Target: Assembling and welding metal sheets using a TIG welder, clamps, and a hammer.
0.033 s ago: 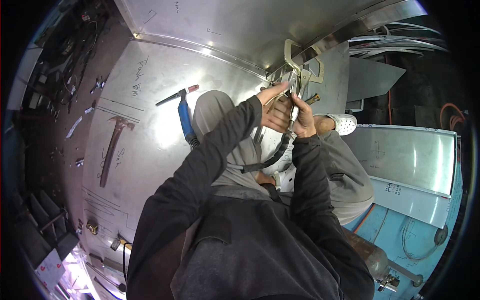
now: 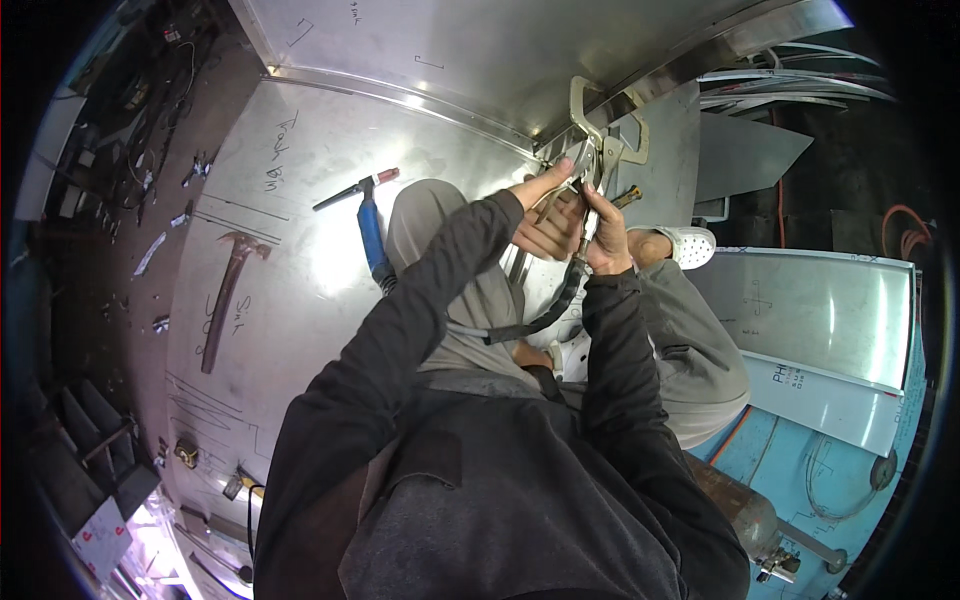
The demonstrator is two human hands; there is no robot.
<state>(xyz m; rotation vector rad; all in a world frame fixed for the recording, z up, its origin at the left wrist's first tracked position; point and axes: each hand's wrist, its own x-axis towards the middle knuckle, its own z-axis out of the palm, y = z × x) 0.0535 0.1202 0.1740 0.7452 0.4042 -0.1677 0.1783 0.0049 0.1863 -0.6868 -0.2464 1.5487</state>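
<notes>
A locking C-clamp with pale, wide jaws stands at the metal corner, its jaws over the edge of the sheet. My left hand is closed around its handles, thumb lying along the top. Beside it, my right hand grips the lower end of the clamp, thumb pointing up along the metal. A black-sleeved cable curves down from that end toward my legs. Next to the clamp sits a small tool with a yellowish end. My fingers hide part of the handles.
A blue-handled welding torch lies left of my knee, and a hammer farther left on the metal sheet. A tape measure sits near the left edge. Metal panels and a gas cylinder are at right.
The fingers of my left hand have shifted slightly on the clamp handles. Both hands keep their hold, and the clamp stays at the corner.
</notes>
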